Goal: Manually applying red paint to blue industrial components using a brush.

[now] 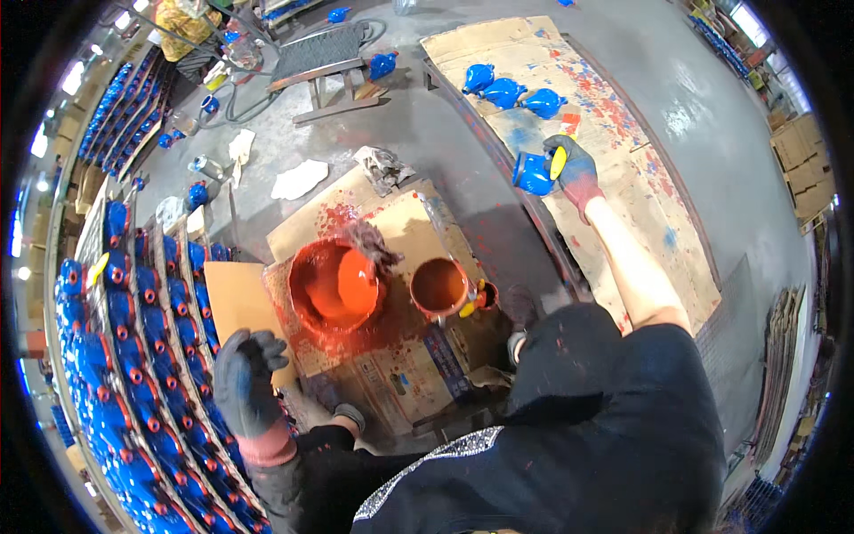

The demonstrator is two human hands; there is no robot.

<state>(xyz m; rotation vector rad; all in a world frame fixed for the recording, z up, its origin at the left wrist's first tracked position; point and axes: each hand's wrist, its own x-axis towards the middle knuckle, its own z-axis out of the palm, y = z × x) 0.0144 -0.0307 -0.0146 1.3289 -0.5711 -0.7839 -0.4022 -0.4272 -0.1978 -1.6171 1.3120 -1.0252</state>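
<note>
My right hand, in a dark grey glove with a red cuff, reaches out over the cardboard-covered bench. Its fingers are closed at the end of a blue-painted metal casting with a wide flanged mouth. A yellow oval piece shows against the fingers; whether it belongs to the casting is unclear. My left hand, gloved alike, is held up beside the racked castings, its fingers apart and nothing in them. Several more blue castings lie farther along the bench.
A large basin of red paint and a smaller paint pot stand on stained cardboard before me. A paint-covered rag hangs on the basin's rim. Rows of blue castings with red openings fill the left. A low stand is farther off.
</note>
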